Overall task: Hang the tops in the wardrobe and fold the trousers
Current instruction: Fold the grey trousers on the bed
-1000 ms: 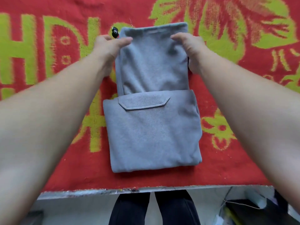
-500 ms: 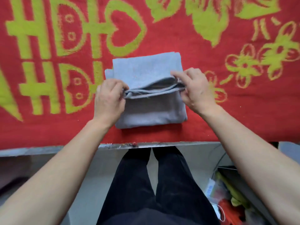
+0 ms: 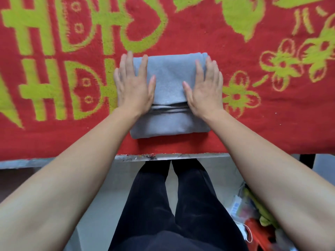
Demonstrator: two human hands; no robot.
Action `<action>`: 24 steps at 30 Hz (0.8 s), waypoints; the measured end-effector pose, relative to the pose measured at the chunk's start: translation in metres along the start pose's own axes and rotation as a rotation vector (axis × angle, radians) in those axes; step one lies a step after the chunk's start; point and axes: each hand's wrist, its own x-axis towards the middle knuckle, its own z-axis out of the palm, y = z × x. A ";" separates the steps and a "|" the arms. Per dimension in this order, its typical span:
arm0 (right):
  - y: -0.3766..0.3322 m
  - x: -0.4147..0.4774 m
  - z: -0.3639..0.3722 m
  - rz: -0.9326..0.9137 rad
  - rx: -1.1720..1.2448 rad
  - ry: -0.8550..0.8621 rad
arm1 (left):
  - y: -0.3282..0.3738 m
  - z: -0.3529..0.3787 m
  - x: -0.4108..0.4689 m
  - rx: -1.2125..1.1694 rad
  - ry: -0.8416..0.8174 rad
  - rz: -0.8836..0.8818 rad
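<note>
Here, folded trousers [image 3: 169, 78] under left grip [image 3: 134, 87] and right grip [image 3: 204, 89]

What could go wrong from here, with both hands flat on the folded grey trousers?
1. The left hand and right hand press only the sides of the grey trousers. The stacked layers showing at the near side may spring open once released.
2. The trousers lie close to the table edge, so a pull toward the person could tip them off.
3. The top fold stops short of the bottom layer, so the stack may end up uneven.
</note>
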 end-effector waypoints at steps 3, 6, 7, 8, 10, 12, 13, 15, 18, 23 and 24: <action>0.008 -0.024 0.025 0.094 -0.010 -0.221 | -0.006 0.030 -0.037 0.040 -0.198 -0.111; 0.012 -0.048 0.032 0.160 0.228 -0.221 | -0.008 0.041 -0.063 -0.059 -0.114 -0.142; 0.011 -0.054 0.032 0.203 0.329 -0.205 | -0.007 0.041 -0.066 -0.144 -0.074 -0.209; 0.010 -0.057 0.031 0.271 0.445 -0.199 | -0.005 0.041 -0.066 -0.256 -0.042 -0.317; 0.008 -0.057 0.028 0.444 0.655 -0.206 | -0.001 0.040 -0.066 -0.549 -0.031 -0.606; 0.010 -0.049 0.027 0.582 0.737 -0.209 | 0.000 0.039 -0.059 -0.869 -0.059 -0.861; 0.012 -0.044 0.027 0.624 0.740 -0.213 | -0.002 0.038 -0.055 -0.996 -0.091 -0.944; 0.020 -0.033 0.026 0.678 0.747 -0.254 | -0.009 0.037 -0.048 -1.115 -0.162 -0.968; 0.032 -0.019 0.026 0.732 0.895 -0.326 | -0.020 0.037 -0.041 -1.253 -0.242 -0.901; 0.035 -0.009 0.024 0.716 1.188 -0.417 | -0.030 0.035 -0.034 -1.318 -0.349 -0.901; 0.033 -0.009 0.022 0.722 1.216 -0.444 | -0.032 0.034 -0.032 -1.327 -0.378 -0.905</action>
